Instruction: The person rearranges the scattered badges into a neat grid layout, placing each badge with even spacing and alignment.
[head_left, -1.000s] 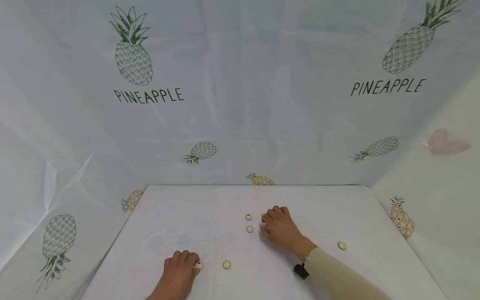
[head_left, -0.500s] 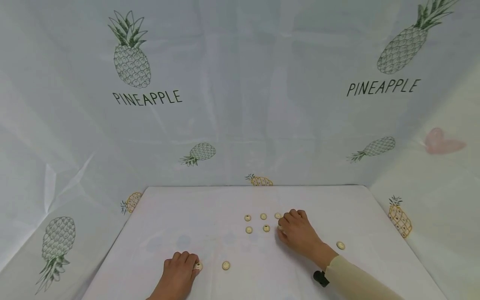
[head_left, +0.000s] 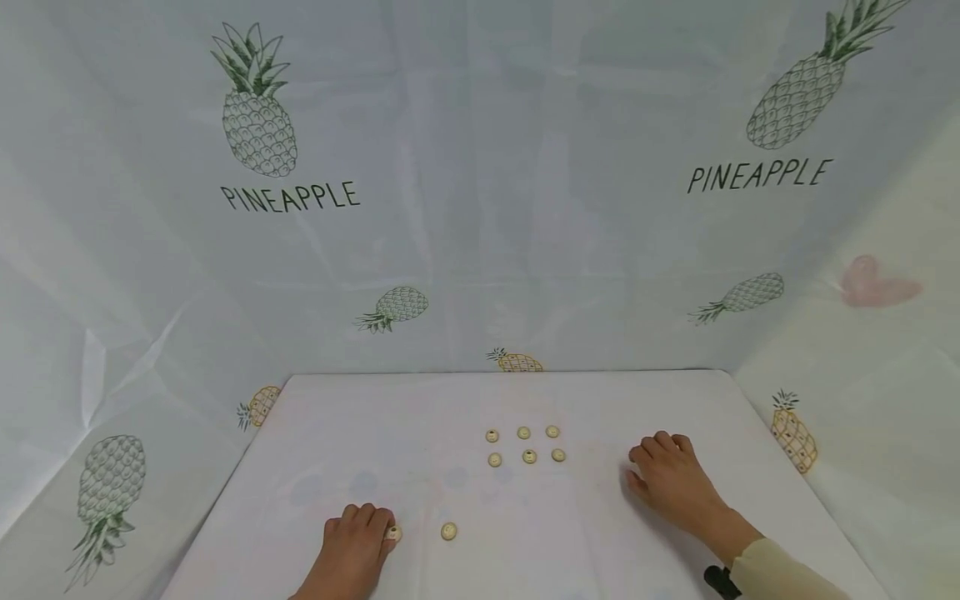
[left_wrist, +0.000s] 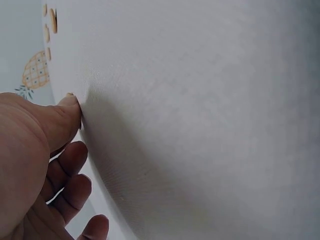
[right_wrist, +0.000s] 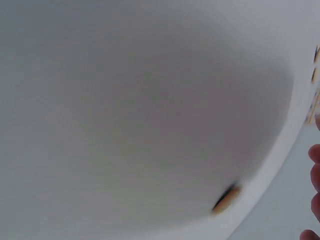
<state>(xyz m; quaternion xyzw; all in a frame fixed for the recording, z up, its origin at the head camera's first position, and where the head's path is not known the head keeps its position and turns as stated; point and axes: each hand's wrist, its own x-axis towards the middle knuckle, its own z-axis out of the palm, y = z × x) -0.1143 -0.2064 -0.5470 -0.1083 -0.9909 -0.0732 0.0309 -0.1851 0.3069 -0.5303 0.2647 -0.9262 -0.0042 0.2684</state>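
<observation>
I see the left hand (head_left: 351,546) pinching a partly covered disc (head_left: 395,533); the right hand (head_left: 671,479), fingers loose, hides from the head camera another disc (right_wrist: 226,200), blurred on the table (head_left: 525,550).

a screened-off work spot, its room hidden from view: pineapple-printed sheets (head_left: 480,167) rise beyond the far edge and both side edges of a white desk (head_left: 360,425), enclosing it.
</observation>
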